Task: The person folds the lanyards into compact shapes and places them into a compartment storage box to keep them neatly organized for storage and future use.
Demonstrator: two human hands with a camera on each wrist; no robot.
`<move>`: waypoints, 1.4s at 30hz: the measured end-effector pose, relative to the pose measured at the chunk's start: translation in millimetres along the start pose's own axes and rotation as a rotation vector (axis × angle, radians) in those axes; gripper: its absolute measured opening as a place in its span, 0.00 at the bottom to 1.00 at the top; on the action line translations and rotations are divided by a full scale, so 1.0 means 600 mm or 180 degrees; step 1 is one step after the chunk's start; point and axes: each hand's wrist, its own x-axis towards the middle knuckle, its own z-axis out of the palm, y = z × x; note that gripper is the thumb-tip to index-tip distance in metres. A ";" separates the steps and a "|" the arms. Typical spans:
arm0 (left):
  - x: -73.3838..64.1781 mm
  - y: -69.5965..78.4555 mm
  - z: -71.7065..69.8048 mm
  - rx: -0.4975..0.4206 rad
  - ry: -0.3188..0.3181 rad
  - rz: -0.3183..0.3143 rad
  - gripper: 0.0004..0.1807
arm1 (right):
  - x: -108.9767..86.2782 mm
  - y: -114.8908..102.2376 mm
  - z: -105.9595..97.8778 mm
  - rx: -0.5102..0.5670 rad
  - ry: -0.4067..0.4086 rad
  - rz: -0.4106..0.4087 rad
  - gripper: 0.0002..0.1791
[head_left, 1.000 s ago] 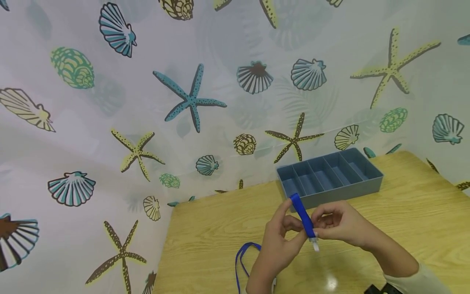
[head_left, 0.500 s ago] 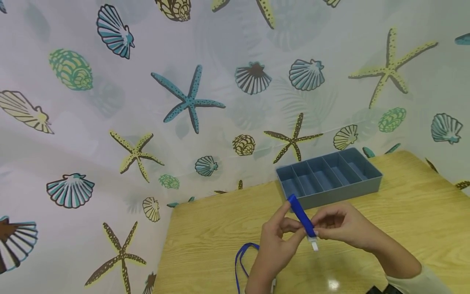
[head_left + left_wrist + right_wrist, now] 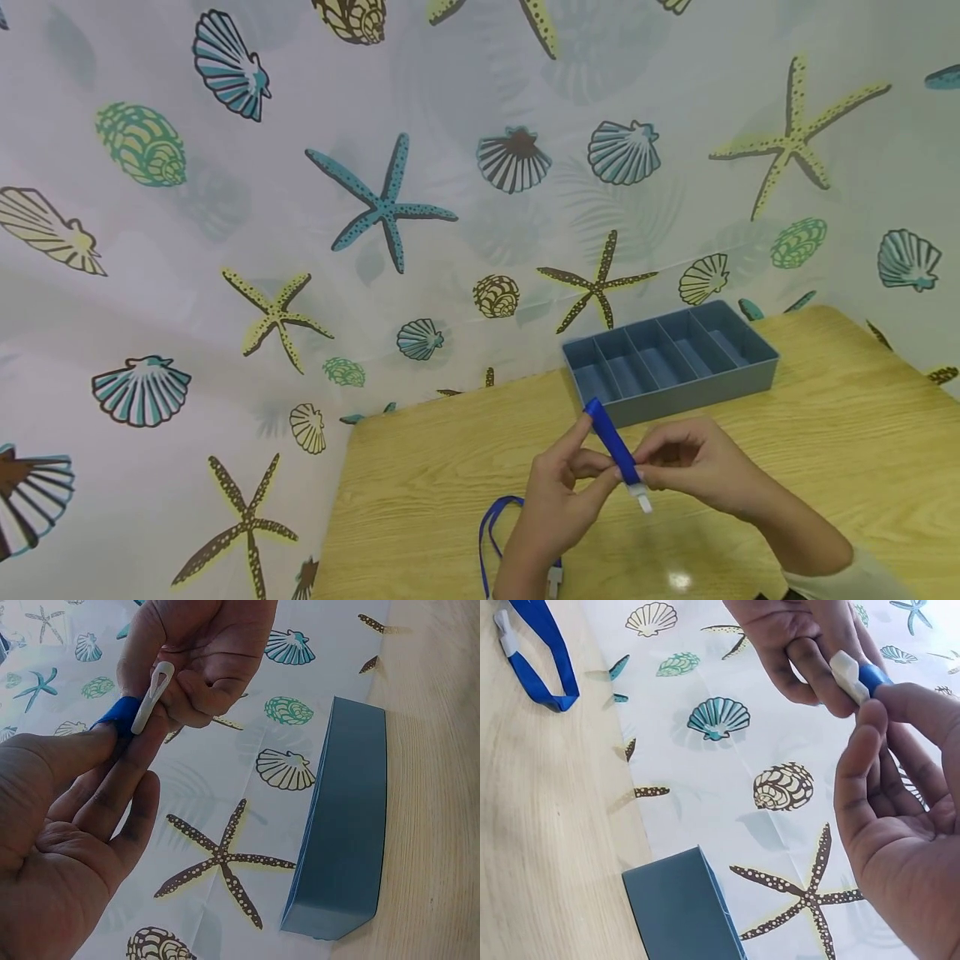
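Observation:
Both hands hold one blue lanyard (image 3: 615, 437), wound into a narrow, flat bundle with a white clip (image 3: 641, 497) at its lower end. My left hand (image 3: 558, 504) has its index finger at the upper end of the bundle and its thumb near the clip. On the other side, my right hand (image 3: 708, 467) pinches the strap just above the clip. In the right wrist view the thumb and index finger of the right hand (image 3: 907, 825) meet beside the white clip (image 3: 849, 679). The fingers partly cover the strap in both wrist views.
A second blue lanyard (image 3: 484, 525) with a pale clip (image 3: 555, 577) lies on the wooden table (image 3: 420, 492), partly behind the left forearm. Beyond the hands stands a grey-blue tray (image 3: 690, 400) with several compartments. A shell-and-starfish patterned cloth (image 3: 450, 242) hangs behind the table.
Both hands and the bundled lanyard have shifted slightly left, still in much the same grasp. More of the second lanyard's clip shows beside the left wrist.

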 end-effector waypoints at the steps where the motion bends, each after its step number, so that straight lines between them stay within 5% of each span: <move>1: -0.001 0.000 -0.001 0.0018 -0.0010 -0.0030 0.41 | 0.000 0.002 0.003 0.0006 0.0032 -0.0029 0.12; 8: -0.006 0.002 -0.005 0.0027 -0.0088 -0.0076 0.38 | -0.003 0.011 0.017 0.0011 0.0142 -0.0338 0.14; 15: -0.004 -0.004 -0.005 0.0248 -0.0141 0.0358 0.42 | -0.004 0.012 0.023 -0.0047 0.0211 -0.0292 0.13; 24: -0.006 -0.003 -0.005 0.0169 -0.0051 0.0148 0.40 | -0.007 0.022 0.024 -0.0044 0.0106 -0.0256 0.12; 33: -0.008 -0.009 -0.004 0.0133 -0.0035 0.0351 0.40 | -0.012 0.024 0.016 -0.0300 -0.0013 -0.0458 0.18; 42: -0.007 -0.010 0.002 -0.0012 -0.0173 0.0181 0.39 | 0.021 -0.021 0.008 -0.1438 0.0526 -0.0723 0.20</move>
